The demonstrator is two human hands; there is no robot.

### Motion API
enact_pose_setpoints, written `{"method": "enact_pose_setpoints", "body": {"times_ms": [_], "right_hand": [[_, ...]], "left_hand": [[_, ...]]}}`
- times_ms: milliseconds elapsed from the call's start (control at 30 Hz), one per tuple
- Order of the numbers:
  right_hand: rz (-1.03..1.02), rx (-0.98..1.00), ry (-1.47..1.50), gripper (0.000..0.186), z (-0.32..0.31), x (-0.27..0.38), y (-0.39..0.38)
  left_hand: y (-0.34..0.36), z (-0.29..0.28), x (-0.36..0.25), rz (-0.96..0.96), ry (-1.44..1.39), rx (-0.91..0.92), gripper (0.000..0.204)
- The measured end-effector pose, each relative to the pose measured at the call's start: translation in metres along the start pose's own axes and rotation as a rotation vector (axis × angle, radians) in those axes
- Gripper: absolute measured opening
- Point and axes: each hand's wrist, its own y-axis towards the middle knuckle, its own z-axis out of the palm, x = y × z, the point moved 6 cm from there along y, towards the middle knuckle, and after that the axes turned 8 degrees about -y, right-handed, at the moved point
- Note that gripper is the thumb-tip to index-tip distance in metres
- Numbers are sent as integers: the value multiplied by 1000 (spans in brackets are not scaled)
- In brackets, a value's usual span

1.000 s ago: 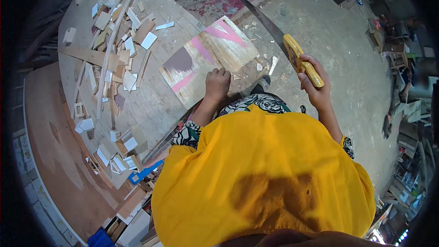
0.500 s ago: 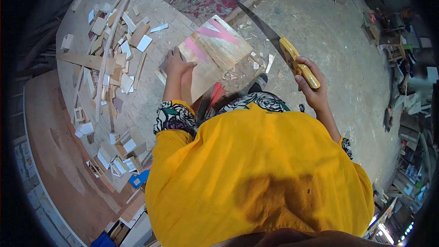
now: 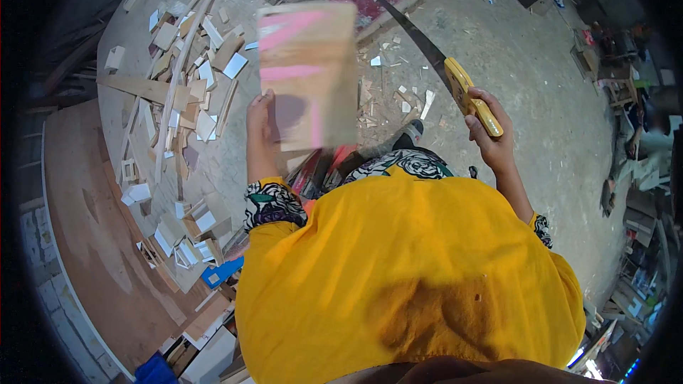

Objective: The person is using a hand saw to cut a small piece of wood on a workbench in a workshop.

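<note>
My left hand [image 3: 260, 121] grips the left edge of a square wooden board [image 3: 306, 50] with pink and dark painted patches, which is blurred and lifted over the worktable edge, partly hiding what lies beneath. My right hand [image 3: 492, 131] is wrapped round the yellow handle of a handsaw [image 3: 428, 46], whose long dark blade points up and away to the front left. The saw and the board are apart.
A large worktable [image 3: 139, 206] at the left holds many offcuts [image 3: 203, 99], long strips and a blue piece [image 3: 222, 272]. A brown plywood sheet [image 3: 85, 227] lies farther left. Scraps dot the concrete floor [image 3: 555, 142]. Wood and clutter [image 3: 633, 220] line the right side.
My left hand has moved onto the board's left edge, taken hold of it and lifted and turned it off the tabletop. My right hand still holds the saw in nearly the same place.
</note>
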Motion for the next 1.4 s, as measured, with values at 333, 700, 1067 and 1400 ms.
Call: {"method": "enact_pose_setpoints", "body": {"times_ms": [333, 700, 1067, 1400], "right_hand": [[-75, 185, -12, 37, 42, -9, -1], [-198, 330, -94, 43, 72, -28, -11], [-131, 449, -190, 42, 65, -26, -19], [-174, 273, -167, 43, 49, -28, -2]], "left_hand": [[-54, 108, 114, -273, -762, -59, 28], [-61, 124, 51, 39, 782, 473, 29], [37, 81, -6, 598, 1621, 181, 59], [-33, 138, 50, 323, 1408, -273, 69]]}}
